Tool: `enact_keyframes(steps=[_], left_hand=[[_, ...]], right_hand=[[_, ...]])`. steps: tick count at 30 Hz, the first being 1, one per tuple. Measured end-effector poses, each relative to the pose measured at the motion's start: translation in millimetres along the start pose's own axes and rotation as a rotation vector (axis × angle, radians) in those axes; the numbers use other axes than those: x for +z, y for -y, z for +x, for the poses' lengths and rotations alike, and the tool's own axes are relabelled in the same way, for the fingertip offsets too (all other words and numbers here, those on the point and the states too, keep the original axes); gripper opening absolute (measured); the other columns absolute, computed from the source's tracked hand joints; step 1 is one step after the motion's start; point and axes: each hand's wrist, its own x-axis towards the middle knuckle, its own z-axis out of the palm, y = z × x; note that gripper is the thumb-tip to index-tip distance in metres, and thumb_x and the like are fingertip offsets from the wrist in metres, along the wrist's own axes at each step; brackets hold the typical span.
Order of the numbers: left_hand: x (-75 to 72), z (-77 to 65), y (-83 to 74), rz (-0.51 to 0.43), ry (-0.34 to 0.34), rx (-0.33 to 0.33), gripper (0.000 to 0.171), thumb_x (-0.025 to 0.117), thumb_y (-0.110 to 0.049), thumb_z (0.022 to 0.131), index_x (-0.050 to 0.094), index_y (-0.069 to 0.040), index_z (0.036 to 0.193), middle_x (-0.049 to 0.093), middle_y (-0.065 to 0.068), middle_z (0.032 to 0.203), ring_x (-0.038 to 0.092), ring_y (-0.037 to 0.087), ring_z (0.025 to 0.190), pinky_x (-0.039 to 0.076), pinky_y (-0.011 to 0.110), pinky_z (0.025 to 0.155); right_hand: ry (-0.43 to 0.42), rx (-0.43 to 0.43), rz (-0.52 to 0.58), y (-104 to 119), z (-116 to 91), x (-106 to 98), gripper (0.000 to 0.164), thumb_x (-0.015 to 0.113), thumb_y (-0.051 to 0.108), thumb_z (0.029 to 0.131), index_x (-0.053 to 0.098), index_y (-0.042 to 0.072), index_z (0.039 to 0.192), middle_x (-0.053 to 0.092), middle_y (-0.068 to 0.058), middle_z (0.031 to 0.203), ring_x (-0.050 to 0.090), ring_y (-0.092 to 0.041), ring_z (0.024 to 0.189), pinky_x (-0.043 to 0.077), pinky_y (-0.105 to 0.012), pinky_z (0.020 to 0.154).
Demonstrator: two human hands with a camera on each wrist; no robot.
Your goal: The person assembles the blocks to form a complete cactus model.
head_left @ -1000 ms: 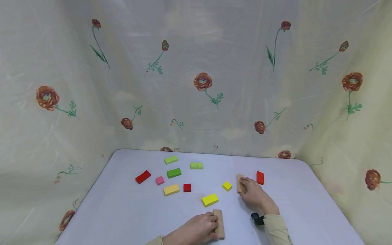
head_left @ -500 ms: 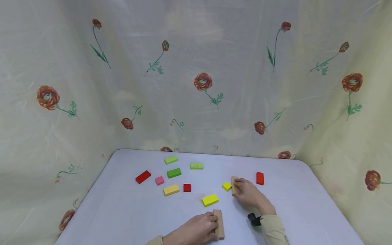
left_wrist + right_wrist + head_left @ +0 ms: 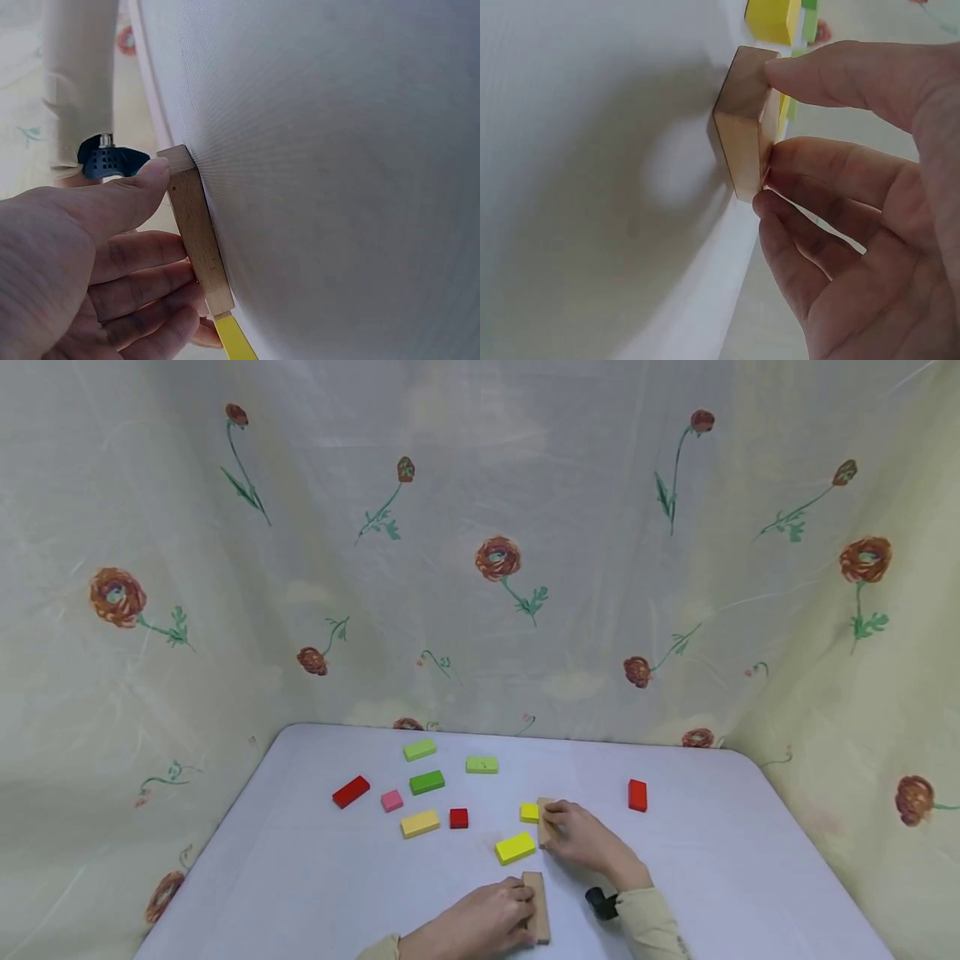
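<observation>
In the head view my left hand [image 3: 491, 914] grips a plain wooden block [image 3: 537, 907] lying near the front of the table. Its thumb is at one end of the block and the fingers lie along the side, as the left wrist view shows. Farther back, my right hand [image 3: 585, 837] pinches a second plain wooden block [image 3: 739, 124] by its ends. A small yellow block [image 3: 529, 812] sits right at the left face of that block. The longer yellow block [image 3: 515, 848] lies between the two hands, just left of the right-hand block.
To the left lie a dark red block [image 3: 351, 792], a pink cube [image 3: 392, 801], a cream block [image 3: 420, 824], a small red block [image 3: 459, 818] and several green blocks [image 3: 427, 782]. A red block [image 3: 637, 796] lies on the right. Flowered cloth [image 3: 495, 635] hangs around the table.
My right hand has slid its wooden block leftward over the table. The small yellow block has shifted left and turned ahead of it. My left hand and its block have stayed put.
</observation>
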Motion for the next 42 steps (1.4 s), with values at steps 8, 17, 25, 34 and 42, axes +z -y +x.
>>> enact_keyframes(steps=[8, 17, 25, 34, 42], left_hand=[[1.3, 0.5, 1.1, -0.016, -0.001, -0.011, 0.036, 0.059, -0.047, 0.091, 0.068, -0.021, 0.115, 0.067, -0.011, 0.113, 0.057, 0.003, 0.111, 0.048, 0.019, 0.093], [0.6, -0.4, 2.5, -0.002, -0.031, 0.026, 0.035, 0.059, -0.045, 0.093, 0.067, -0.02, 0.117, 0.066, -0.011, 0.119, 0.054, 0.003, 0.117, 0.048, 0.019, 0.094], [-0.2, -0.9, 2.1, -0.023, -0.034, 0.044, 0.037, 0.058, -0.044, 0.093, 0.066, -0.019, 0.119, 0.065, -0.009, 0.122, 0.054, 0.003, 0.121, 0.048, 0.018, 0.093], [-1.5, -0.9, 2.0, -0.03, -0.024, 0.036, 0.035, 0.058, -0.045, 0.093, 0.067, -0.02, 0.116, 0.066, -0.011, 0.118, 0.054, 0.003, 0.119, 0.048, 0.018, 0.093], [-1.2, -0.1, 1.9, -0.02, -0.024, 0.024, 0.034, 0.059, -0.046, 0.092, 0.068, -0.022, 0.115, 0.066, -0.012, 0.117, 0.056, 0.001, 0.114, 0.049, 0.017, 0.09]], right_hand=[[0.021, -0.066, -0.016, 16, 2, 7, 0.044, 0.071, 0.025, 0.085, 0.066, -0.001, 0.121, 0.059, -0.014, 0.131, 0.054, -0.032, 0.122, 0.045, -0.048, 0.103], [0.08, -0.161, -0.054, 41, 3, 15, 0.048, 0.068, 0.031, 0.087, 0.063, 0.001, 0.125, 0.056, -0.012, 0.134, 0.053, -0.03, 0.125, 0.045, -0.046, 0.103], [0.11, -0.168, -0.059, 44, 4, 17, 0.053, 0.069, 0.037, 0.087, 0.062, 0.003, 0.127, 0.055, -0.009, 0.137, 0.051, -0.028, 0.127, 0.043, -0.045, 0.105], [0.119, -0.176, -0.023, 41, 4, 13, 0.053, 0.071, 0.038, 0.086, 0.063, 0.004, 0.126, 0.056, -0.008, 0.136, 0.051, -0.028, 0.127, 0.043, -0.045, 0.105], [0.11, -0.156, -0.011, 36, 4, 10, 0.051, 0.073, 0.039, 0.084, 0.066, 0.007, 0.123, 0.059, -0.005, 0.131, 0.053, -0.026, 0.123, 0.044, -0.047, 0.103]])
